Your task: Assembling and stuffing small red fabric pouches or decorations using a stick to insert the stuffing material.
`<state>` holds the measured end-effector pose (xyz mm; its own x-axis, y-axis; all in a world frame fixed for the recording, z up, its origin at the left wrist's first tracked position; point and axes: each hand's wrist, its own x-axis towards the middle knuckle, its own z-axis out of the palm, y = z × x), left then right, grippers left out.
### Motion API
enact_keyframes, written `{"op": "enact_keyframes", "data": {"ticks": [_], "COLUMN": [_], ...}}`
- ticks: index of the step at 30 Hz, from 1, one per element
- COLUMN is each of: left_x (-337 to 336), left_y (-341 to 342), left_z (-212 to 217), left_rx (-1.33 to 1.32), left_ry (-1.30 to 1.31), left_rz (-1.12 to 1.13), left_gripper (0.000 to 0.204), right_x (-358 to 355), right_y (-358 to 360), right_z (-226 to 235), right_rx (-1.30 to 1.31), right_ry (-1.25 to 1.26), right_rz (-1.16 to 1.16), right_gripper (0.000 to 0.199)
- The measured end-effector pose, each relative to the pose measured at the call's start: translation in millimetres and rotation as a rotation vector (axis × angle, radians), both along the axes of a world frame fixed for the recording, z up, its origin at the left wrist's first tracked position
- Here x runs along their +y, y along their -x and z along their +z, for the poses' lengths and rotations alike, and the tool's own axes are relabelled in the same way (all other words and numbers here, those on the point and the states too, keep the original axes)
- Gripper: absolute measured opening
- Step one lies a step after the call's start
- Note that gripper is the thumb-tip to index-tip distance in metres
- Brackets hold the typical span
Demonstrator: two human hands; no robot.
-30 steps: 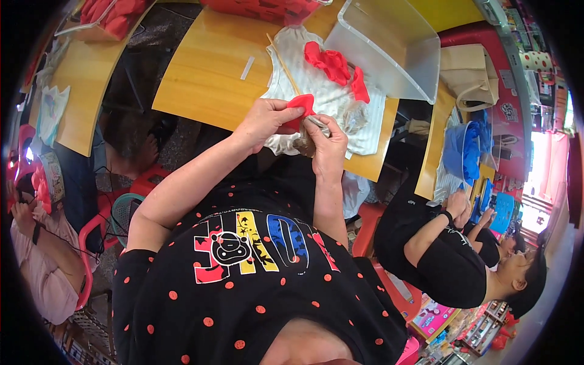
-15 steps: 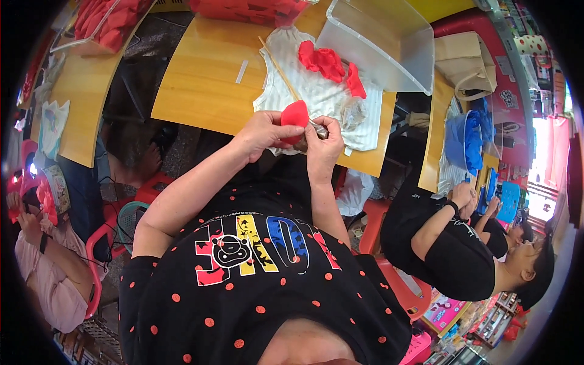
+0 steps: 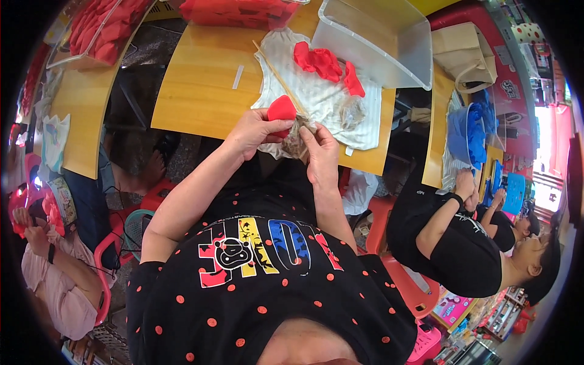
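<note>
**Two hands meet over a red piece at the near edge of a wooden table**

A crowded workroom with yellow-wood tables; the person sits at the middle one (image 3: 201,97), whose top carries a striped white cloth (image 3: 316,97). At far left a person in a pink shirt (image 3: 55,286) sits on a red chair beside another table. On the far edge of the middle table stands a tray of red pieces (image 3: 237,12), and a thin wooden stick (image 3: 277,70) lies slantwise across the cloth.

The left hand (image 3: 255,131) is closed on a rounded red piece (image 3: 281,109), which sticks up from the fingers toward the table's far side. Just right of it, touching, the right hand (image 3: 319,155) pinches a wad of translucent, brownish stuffing-like material (image 3: 298,141); what exactly it is cannot be told. The wad lies between the two hands, directly below the red piece, so both hands are equally near and the piece sits up and left of the right hand's pinch.

Further right on the cloth lie loose red pieces (image 3: 319,61), then a clear plastic bin (image 3: 371,36). At far right a co-worker in black (image 3: 450,243) works at a table with blue pieces (image 3: 468,128).
</note>
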<state>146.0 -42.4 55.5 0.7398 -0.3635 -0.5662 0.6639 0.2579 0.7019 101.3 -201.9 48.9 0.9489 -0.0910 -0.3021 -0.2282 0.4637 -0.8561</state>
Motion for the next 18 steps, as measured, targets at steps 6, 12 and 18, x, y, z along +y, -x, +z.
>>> {"op": "enact_keyframes", "data": {"ticks": [6, 12, 18], "left_x": [-2, 1, 3], "left_y": [0, -2, -3], "left_z": [7, 8, 8], "left_rx": [-0.141, 0.002, 0.000], "left_ry": [-0.089, 0.023, 0.039], "left_rz": [-0.002, -0.058, -0.138], "left_gripper": [0.030, 0.031, 0.035], "right_x": [5, 7, -1], "right_y": [-1, -1, 0], "right_z": [-2, -6, -14], "right_rx": [-0.088, -0.076, -0.236], "right_ry": [0.167, 0.250, 0.714], "right_rz": [-0.057, 0.009, 0.090], "right_gripper": [0.022, 0.020, 0.021]}}
